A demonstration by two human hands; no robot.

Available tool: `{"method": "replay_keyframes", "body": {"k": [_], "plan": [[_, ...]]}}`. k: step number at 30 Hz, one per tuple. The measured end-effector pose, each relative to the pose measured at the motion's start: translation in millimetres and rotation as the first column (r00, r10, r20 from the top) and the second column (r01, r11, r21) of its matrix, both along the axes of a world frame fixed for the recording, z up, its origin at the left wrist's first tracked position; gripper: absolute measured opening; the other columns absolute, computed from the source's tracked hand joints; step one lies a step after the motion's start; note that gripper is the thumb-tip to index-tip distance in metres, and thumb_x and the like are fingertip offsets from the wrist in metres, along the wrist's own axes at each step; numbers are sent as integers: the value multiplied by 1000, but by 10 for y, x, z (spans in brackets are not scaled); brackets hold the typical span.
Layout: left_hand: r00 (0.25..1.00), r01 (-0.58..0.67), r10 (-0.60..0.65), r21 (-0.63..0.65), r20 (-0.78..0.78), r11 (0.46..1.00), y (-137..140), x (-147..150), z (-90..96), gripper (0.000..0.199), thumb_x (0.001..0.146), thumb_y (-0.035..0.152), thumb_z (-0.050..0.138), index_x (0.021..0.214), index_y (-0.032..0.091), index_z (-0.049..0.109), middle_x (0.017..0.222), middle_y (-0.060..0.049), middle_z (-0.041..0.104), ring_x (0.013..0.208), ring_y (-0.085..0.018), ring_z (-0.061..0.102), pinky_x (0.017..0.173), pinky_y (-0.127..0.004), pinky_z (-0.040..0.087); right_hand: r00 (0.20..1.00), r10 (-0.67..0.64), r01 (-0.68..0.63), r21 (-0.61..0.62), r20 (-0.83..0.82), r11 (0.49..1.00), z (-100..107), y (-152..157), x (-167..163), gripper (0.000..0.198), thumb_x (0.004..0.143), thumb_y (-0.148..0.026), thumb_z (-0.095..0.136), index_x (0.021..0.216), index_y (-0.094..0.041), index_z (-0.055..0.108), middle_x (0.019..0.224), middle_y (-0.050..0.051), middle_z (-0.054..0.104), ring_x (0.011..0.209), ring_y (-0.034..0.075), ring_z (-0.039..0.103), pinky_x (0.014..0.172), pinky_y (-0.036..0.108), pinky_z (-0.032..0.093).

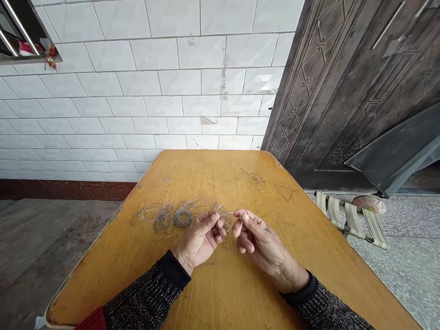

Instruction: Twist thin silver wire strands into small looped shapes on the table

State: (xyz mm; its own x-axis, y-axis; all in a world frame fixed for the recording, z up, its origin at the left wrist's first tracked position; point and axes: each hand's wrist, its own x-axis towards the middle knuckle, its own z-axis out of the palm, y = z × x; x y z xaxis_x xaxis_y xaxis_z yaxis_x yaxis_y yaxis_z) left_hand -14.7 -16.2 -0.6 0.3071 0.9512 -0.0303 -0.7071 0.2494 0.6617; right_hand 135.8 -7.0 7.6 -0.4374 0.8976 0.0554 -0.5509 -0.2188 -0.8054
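Above the middle of the wooden table, my left hand pinches a thin wire between thumb and fingertips. My right hand is just to its right, thumb and forefinger closed on a thin wire that spans the small gap between both hands. Whether it is one strand or more is too fine to tell. Left of my left hand lie coils of grey wire, bunched with loose ends sticking up. Part of that pile is hidden behind the hand.
Thin wire loops lie toward the far right of the table, with a bent wire piece near the right edge. A white tiled wall stands behind. To the right are a dark carved door and a striped folding stool.
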Motion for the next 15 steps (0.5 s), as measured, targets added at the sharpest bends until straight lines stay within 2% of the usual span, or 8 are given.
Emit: {"method": "replay_keyframes", "body": {"k": [4,7,9,11,13,15], "plan": [[989,52,-42,65,-142,997,-11,-12,10,17,70,25,69,69,14,58,61,2,56,57,-8,57,51,-18,39,993,-116,114,45,38,992,-6,37,13,21,71,-34,68,78,-18,56,52,-5,60,30,1,33,36,14,35],[966,104,-81,79,-245,991,-17,-21,-2,19,70,28,69,66,13,58,61,1,58,57,-10,57,57,-21,40,951,-242,197,225,191,954,-24,55,46,20,73,-34,64,81,-17,57,50,-4,58,31,3,36,34,15,30],[946,137,-110,70,-305,988,-14,-35,-20,19,69,28,69,67,13,58,60,1,58,57,-10,57,58,-23,41,880,-345,203,397,327,895,-53,57,83,18,77,-33,59,84,-17,59,49,-4,55,32,4,38,33,16,30],[921,177,-146,54,-361,983,-5,-54,-37,19,69,29,69,68,13,59,60,0,59,56,-10,57,58,-23,40,769,-474,150,601,428,785,-92,55,129,15,81,-28,53,86,-16,60,49,-4,53,35,6,40,36,17,32],[894,216,-180,41,-411,976,5,-75,-46,20,69,30,69,68,13,59,60,0,60,56,-10,57,57,-23,40,648,-620,38,794,442,606,-126,52,181,15,83,-22,49,88,-15,62,52,-3,54,41,6,44,41,18,35],[866,250,-211,28,-454,968,13,-93,-43,21,68,31,69,66,13,59,60,0,61,55,-10,57,57,-23,40,562,-724,-109,904,399,413,-138,49,231,17,84,-17,47,88,-14,63,57,-1,56,47,7,47,47,19,37]]}}
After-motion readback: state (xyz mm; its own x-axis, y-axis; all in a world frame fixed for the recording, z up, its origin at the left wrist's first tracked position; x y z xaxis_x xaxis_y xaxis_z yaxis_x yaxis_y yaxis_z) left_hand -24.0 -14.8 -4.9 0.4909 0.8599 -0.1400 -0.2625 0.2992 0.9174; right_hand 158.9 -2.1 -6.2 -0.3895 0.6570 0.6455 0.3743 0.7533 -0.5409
